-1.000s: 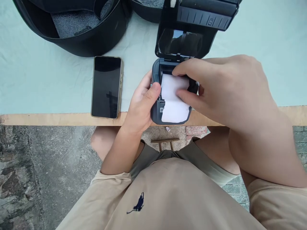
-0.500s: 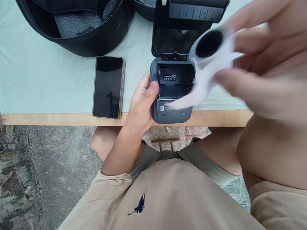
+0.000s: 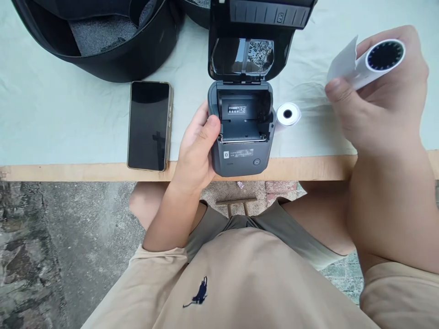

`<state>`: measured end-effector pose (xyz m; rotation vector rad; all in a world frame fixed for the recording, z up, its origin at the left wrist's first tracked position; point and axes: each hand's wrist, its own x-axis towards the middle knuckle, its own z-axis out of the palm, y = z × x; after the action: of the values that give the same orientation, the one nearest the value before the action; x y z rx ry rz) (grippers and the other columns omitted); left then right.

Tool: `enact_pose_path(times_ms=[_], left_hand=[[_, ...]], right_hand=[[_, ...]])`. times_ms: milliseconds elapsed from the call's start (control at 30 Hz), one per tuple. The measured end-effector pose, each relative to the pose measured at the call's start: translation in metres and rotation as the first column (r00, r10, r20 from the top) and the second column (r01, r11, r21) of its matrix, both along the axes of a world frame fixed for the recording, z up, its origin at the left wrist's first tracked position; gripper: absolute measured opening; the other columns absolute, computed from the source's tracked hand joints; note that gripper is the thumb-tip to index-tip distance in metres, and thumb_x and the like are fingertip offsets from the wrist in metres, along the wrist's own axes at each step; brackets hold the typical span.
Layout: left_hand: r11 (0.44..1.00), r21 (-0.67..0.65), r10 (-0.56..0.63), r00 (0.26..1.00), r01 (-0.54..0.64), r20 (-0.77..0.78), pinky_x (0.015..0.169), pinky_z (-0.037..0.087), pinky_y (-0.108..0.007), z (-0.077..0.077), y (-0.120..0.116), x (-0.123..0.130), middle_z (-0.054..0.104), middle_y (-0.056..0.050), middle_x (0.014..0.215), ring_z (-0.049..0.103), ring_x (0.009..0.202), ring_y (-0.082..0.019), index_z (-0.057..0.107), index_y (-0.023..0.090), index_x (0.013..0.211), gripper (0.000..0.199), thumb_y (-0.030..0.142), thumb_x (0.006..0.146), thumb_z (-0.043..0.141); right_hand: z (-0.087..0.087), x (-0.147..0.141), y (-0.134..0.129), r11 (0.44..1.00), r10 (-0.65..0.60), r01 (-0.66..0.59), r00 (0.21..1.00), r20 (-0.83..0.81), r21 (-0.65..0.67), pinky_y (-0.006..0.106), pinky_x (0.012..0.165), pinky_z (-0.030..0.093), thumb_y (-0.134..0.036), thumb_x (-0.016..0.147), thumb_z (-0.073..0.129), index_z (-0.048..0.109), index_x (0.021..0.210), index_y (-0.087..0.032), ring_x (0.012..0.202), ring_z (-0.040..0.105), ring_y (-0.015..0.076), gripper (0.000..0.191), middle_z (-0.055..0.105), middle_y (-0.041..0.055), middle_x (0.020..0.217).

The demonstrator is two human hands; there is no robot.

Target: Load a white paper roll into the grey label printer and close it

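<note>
My left hand (image 3: 197, 148) grips the left side of a dark grey label printer (image 3: 242, 157) at the table's front edge, thumb on its rim. The printer's lid (image 3: 252, 57) stands open behind it, and its paper bay holds no roll. Off to the right, my right hand (image 3: 380, 100) is closed around a white paper roll (image 3: 363, 75) with a wide black core and a loose flap of paper. A smaller white paper roll (image 3: 287, 114) with a narrow core rests on the cloth just right of the printer.
A smartphone (image 3: 150, 125) with a dark screen lies left of the printer. Behind it is an open black zippered case (image 3: 144, 57) with grey lining. Pale green cloth (image 3: 51, 123) covers the table up to its wooden front edge (image 3: 68, 172).
My right hand has carried the wide-core roll away from above the printer, to the right. The printer's bay and the smaller roll now show in full. My left hand keeps its hold.
</note>
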<state>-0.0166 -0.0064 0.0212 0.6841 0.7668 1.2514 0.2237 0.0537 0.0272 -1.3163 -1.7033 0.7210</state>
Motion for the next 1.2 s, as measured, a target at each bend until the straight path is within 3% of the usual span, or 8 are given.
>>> enact_pose_path(times_ms=[233, 367, 533, 800, 933, 1033, 1133, 1200], left_hand=[[1.0, -0.005, 0.014, 1.0, -0.014, -0.013, 0.108, 0.043, -0.034, -0.003, -0.001, 0.001, 0.066, -0.004, 0.106, 0.046, 0.133, -0.022, 0.059, 0.026, 0.114, 0.029, 0.038, 0.091, 0.047], [1.0, -0.008, 0.008, 1.0, -0.008, -0.018, 0.107, 0.044, -0.035, -0.002, -0.001, 0.001, 0.065, -0.004, 0.11, 0.047, 0.133, -0.021, 0.058, 0.026, 0.115, 0.029, 0.039, 0.092, 0.046], [1.0, -0.005, -0.009, 0.999, 0.009, 0.038, 0.107, 0.044, -0.035, -0.002, -0.001, 0.0, 0.066, -0.002, 0.104, 0.047, 0.133, -0.022, 0.059, 0.029, 0.113, 0.026, 0.037, 0.092, 0.045], [1.0, 0.016, 0.021, 1.0, -0.021, -0.007, 0.114, 0.037, -0.042, -0.005, 0.0, 0.001, 0.067, -0.004, 0.102, 0.031, 0.142, -0.027, 0.059, 0.027, 0.116, 0.031, 0.04, 0.09, 0.048], [0.998, -0.042, 0.042, 0.997, -0.044, -0.058, 0.109, 0.043, -0.041, -0.003, -0.001, 0.002, 0.066, -0.003, 0.109, 0.034, 0.141, -0.024, 0.058, 0.029, 0.118, 0.031, 0.039, 0.091, 0.046], [1.0, -0.013, 0.017, 1.0, -0.017, -0.012, 0.109, 0.043, -0.04, -0.002, -0.002, 0.001, 0.065, -0.003, 0.112, 0.041, 0.137, -0.022, 0.058, 0.029, 0.118, 0.031, 0.038, 0.091, 0.046], [1.0, 0.005, -0.008, 1.0, 0.007, 0.028, 0.108, 0.043, -0.039, -0.001, -0.002, 0.0, 0.066, -0.003, 0.105, 0.05, 0.13, -0.022, 0.057, 0.025, 0.119, 0.03, 0.036, 0.093, 0.045], [1.0, 0.003, -0.005, 0.999, 0.004, 0.037, 0.107, 0.044, -0.038, -0.001, -0.002, -0.001, 0.067, -0.003, 0.102, 0.057, 0.122, -0.022, 0.057, 0.024, 0.117, 0.029, 0.035, 0.093, 0.045]], right_hand=[[-0.011, 0.003, 0.001, 0.991, -0.117, 0.133, 0.914, 0.389, -0.014, 0.027, 0.063, 0.037, -0.022, 0.065, 0.071, 0.055, 0.111, -0.03, 0.073, 0.05, 0.0113, 0.049, 0.061, 0.001, 0.095], [0.005, -0.003, -0.014, 0.989, -0.039, -0.014, 0.934, 0.354, 0.146, 0.034, 0.082, 0.042, -0.027, 0.068, 0.064, 0.041, 0.133, -0.03, 0.112, 0.053, 0.0212, 0.069, 0.05, 0.0036, 0.13], [0.014, -0.026, -0.036, 0.977, 0.11, -0.167, 0.93, 0.351, 0.136, 0.033, 0.062, 0.042, -0.035, 0.069, 0.064, 0.048, 0.126, -0.028, 0.082, 0.057, 0.0181, 0.059, 0.055, 0.0068, 0.117], [-0.007, -0.048, -0.035, 0.973, 0.199, -0.232, 0.859, 0.471, 0.012, 0.038, 0.079, 0.053, -0.019, 0.077, 0.055, 0.048, 0.114, -0.03, 0.097, 0.054, 0.0203, 0.039, 0.052, 0.0043, 0.097], [-0.003, -0.046, -0.037, 0.983, 0.162, -0.181, 0.941, 0.297, 0.037, 0.033, 0.068, 0.053, -0.014, 0.072, 0.058, 0.043, 0.121, -0.034, 0.088, 0.055, 0.0171, 0.055, 0.053, 0.0022, 0.102], [-0.001, -0.046, -0.037, 0.987, 0.139, -0.148, 0.982, -0.127, -0.062, 0.026, 0.059, 0.052, -0.015, 0.067, 0.064, 0.041, 0.121, -0.036, 0.08, 0.058, 0.0125, 0.062, 0.056, -0.0016, 0.102], [0.005, -0.047, -0.034, 0.931, 0.029, -0.205, 0.867, -0.498, -0.302, 0.024, 0.054, 0.054, -0.017, 0.068, 0.059, 0.051, 0.109, -0.029, 0.079, 0.065, 0.0129, 0.044, 0.063, -0.0021, 0.096], [0.01, -0.048, -0.031, 0.907, 0.01, -0.203, 0.886, -0.464, -0.369, 0.024, 0.049, 0.053, -0.022, 0.071, 0.051, 0.057, 0.102, -0.023, 0.083, 0.067, 0.0159, 0.031, 0.067, 0.0017, 0.093]])
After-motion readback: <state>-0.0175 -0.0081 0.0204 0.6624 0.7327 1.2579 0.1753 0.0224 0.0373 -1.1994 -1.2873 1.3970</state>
